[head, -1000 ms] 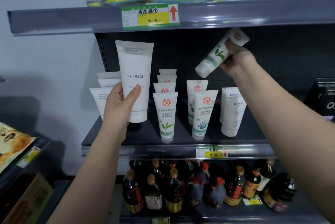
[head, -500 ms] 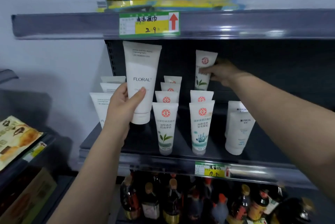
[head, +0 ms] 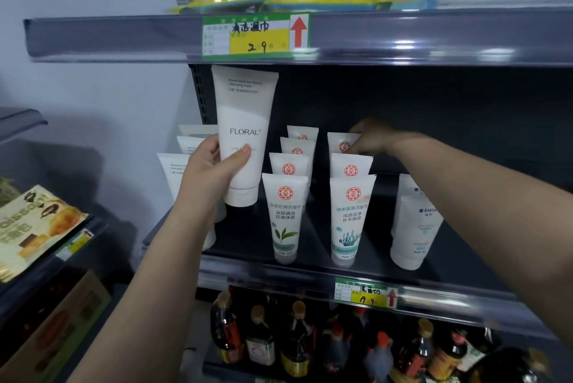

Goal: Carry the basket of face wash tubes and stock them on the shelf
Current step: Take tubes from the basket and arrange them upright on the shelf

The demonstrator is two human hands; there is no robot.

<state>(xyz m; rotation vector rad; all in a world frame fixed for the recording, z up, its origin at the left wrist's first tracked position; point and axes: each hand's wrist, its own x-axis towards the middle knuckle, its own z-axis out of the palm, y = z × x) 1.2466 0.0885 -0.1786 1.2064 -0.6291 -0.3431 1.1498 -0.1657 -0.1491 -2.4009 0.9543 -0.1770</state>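
Left hand (head: pixel 214 171) grips tall white FLORAL tube (head: pixel 242 134), upright, cap down, held above dark shelf (head: pixel 310 261) left of rows. Right hand (head: pixel 373 136) far back, fingers pinching top of rearmost white tube with red round logo (head: pixel 342 143), third in right row. Green-leaf tube (head: pixel 284 216) and blue-seaweed tube (head: pixel 350 218) stand nearest. Plain white tubes (head: pixel 412 227) at right. Dark sauce bottles (head: pixel 297 339) on shelf below.

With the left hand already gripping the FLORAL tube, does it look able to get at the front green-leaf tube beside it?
Probably not without setting its load down: the left hand is wrapped round the FLORAL tube. The green-leaf tube stands unobstructed at the shelf front, right beside it.
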